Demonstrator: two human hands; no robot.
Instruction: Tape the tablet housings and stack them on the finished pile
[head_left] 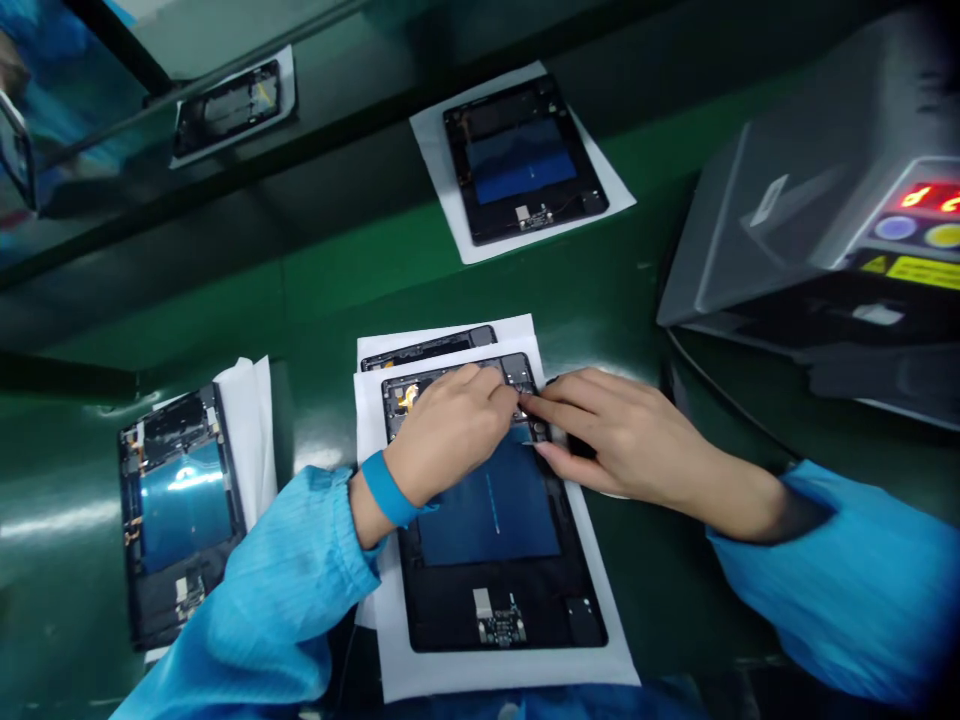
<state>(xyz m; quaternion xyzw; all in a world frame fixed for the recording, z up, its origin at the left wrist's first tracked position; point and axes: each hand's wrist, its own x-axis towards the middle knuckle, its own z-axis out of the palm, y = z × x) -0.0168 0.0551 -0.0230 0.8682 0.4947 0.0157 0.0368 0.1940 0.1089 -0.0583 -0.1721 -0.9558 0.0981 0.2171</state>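
An opened tablet [450,610] lies on a white sheet in front of me, with its blue battery [487,510] and a small circuit board [501,622] exposed. My left hand [457,430], wearing a blue wristband [388,490], is over the tablet's upper part with fingers curled in a pinch; what they hold is hidden. From the right, my right hand [622,430] reaches the upper right edge, its forefinger meeting the left fingertips. A small pale sliver shows by its thumb, too small to name. Under the upper sheet, another tablet [427,347] sticks out at the back.
At left, an opened tablet [184,500] rests on white sheets. Another tablet [525,160] lies on paper farther back. A grey machine [787,230] with a lit red display stands at right, its cable [731,395] on the green table. Beyond a dark rail sits an opened device [229,105].
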